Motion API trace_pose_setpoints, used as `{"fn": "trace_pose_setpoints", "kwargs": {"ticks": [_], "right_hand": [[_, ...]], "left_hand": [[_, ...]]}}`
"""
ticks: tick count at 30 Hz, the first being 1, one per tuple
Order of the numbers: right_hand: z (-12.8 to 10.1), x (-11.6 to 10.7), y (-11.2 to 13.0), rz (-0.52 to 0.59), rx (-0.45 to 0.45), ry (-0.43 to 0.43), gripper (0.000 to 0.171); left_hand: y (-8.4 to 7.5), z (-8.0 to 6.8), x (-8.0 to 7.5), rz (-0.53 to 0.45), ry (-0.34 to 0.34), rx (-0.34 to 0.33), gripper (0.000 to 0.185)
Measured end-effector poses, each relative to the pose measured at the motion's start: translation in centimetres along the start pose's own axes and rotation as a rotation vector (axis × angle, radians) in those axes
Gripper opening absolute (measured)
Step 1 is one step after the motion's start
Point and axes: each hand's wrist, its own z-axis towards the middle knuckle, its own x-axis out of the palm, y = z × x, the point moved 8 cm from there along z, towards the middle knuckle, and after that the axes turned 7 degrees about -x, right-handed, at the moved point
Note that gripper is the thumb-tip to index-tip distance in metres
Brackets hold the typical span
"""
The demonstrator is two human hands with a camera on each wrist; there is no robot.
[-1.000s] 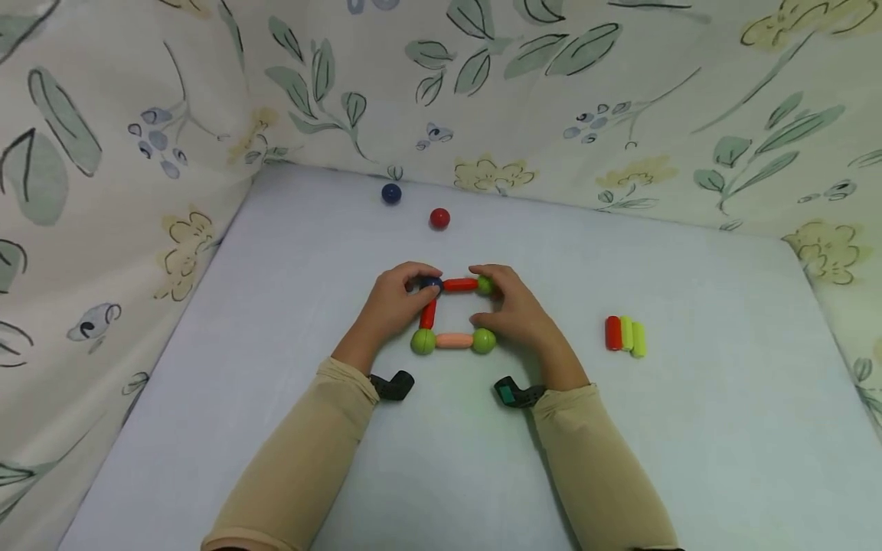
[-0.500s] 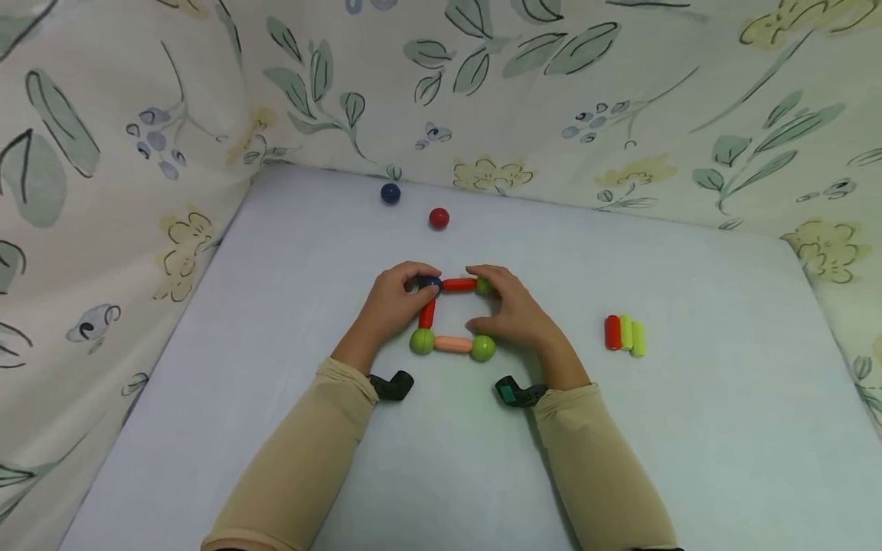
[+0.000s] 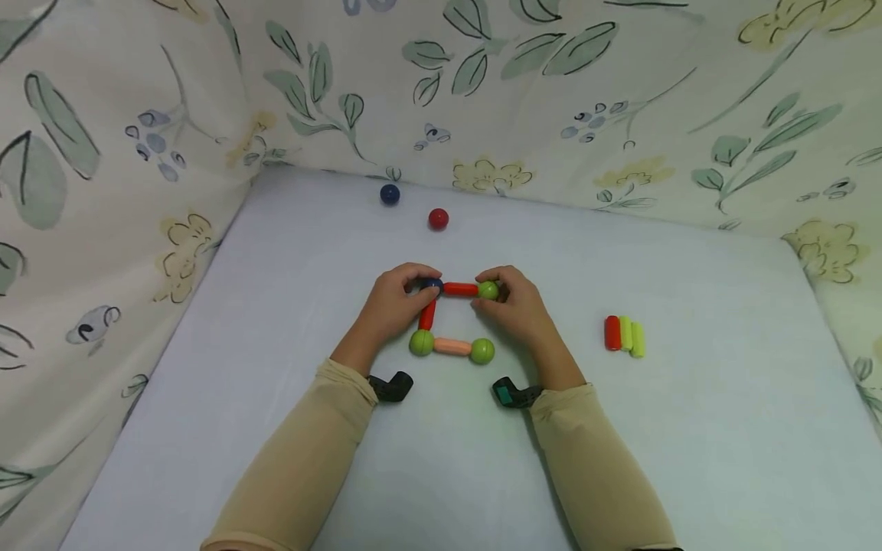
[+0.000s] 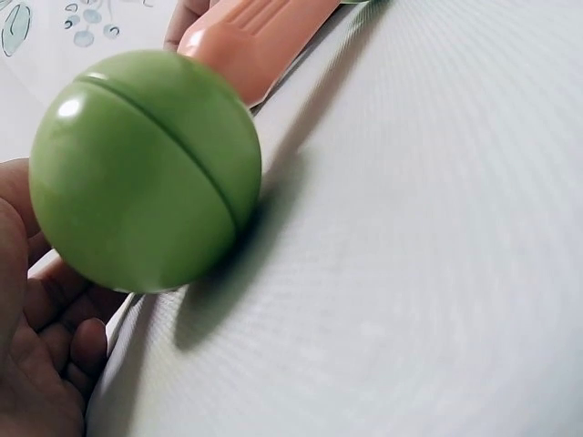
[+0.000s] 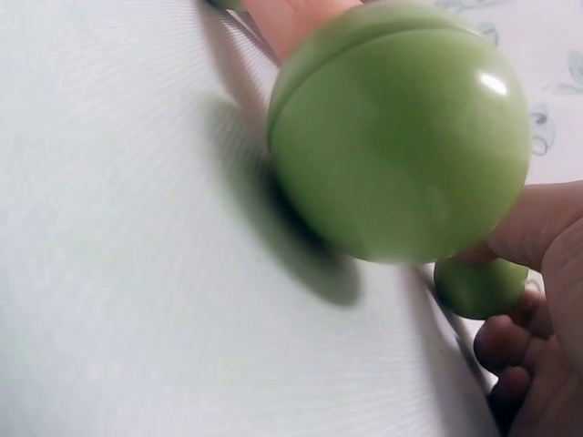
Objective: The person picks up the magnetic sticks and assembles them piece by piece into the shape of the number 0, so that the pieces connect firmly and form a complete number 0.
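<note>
Head view: your left hand (image 3: 394, 304) curls round the dark blue ball (image 3: 432, 284) at the frame's far-left corner, steadying it; your right hand (image 3: 513, 306) pinches the green ball (image 3: 488, 290) at the end of the red rod (image 3: 460, 289), seemingly to hold that corner in line; a second red rod (image 3: 428, 314) runs down to a green ball (image 4: 146, 182), joined by the peach rod (image 3: 452, 347) to another green ball (image 5: 401, 132); right side open; three spare rods (image 3: 625, 334) lie well apart on the table (image 3: 689, 428).
</note>
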Motion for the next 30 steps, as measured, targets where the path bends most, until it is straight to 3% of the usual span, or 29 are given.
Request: {"fn": "trace_pose_setpoints", "kwargs": {"ticks": [13,23,30], "right_hand": [[-0.1,0.15,0.38,-0.004,-0.027,0.036,0.027],[0.21,0.29,0.74,-0.088,-0.081,0.041,0.03],[0.06,0.34,0.85,-0.072,-0.067,0.044,0.025]], "left_hand": [[-0.16,-0.01,-0.13,-0.011,-0.002,-0.002,0.024],[-0.4,0.05,-0.1,0.001,-0.006,0.017,0.024],[-0.36,-0.09,-0.05,-0.007,-0.005,0.011,0.024]]}}
